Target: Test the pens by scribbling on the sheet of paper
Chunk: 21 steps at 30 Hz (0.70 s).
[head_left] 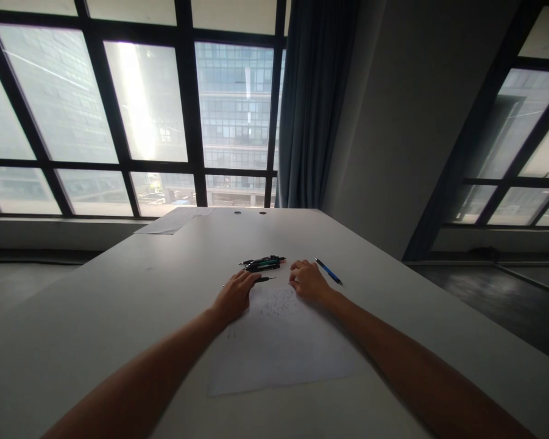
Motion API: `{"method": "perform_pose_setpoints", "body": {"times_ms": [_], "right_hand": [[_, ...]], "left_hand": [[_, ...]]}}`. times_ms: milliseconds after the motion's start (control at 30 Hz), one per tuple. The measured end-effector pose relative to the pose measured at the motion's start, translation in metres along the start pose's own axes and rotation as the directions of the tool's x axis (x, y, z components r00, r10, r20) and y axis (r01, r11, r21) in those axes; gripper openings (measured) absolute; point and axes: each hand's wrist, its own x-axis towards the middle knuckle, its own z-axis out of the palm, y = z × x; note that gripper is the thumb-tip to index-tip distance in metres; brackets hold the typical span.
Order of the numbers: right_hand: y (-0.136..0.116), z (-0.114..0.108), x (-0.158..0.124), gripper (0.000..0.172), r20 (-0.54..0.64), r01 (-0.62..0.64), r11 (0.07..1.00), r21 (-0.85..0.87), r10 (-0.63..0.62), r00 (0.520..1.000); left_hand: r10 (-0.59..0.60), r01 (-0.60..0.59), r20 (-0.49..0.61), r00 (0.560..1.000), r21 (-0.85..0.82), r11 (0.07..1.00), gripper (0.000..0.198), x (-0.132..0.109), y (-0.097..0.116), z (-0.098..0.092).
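A white sheet of paper (283, 353) lies on the table in front of me, with small dark pen marks near its far edge. At its far left corner is my left hand (235, 294), fingers closed over a black pen (265, 279) whose tip points right. My right hand (308, 280) rests by the far right corner of the sheet, its fingers curled together; what they hold, if anything, is too small to tell. Just beyond both hands several dark pens (262, 263) lie in a bunch. To the right of my right hand is a blue pen (329, 271).
The long white table (178, 280) runs away toward the windows. More white papers (169, 222) lie at its far left edge. Two dark round holes are at the far end. A blue-grey curtain (308, 110) hangs behind the table.
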Motion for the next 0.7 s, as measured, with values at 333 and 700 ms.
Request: {"method": "perform_pose_setpoints", "body": {"times_ms": [333,700], "right_hand": [[-0.013,-0.009,0.000,0.013,-0.192,0.182,0.978,0.100,-0.160,0.968],[-0.028,-0.009,-0.002,0.015,-0.281,0.237,0.968,0.078,-0.207,0.937]], "left_hand": [[-0.054,0.047,0.031,0.998,0.189,0.981,0.042,0.000,0.004,-0.005],[-0.044,0.040,0.016,0.999,0.175,0.984,0.040,-0.001,0.004,-0.005]]}}
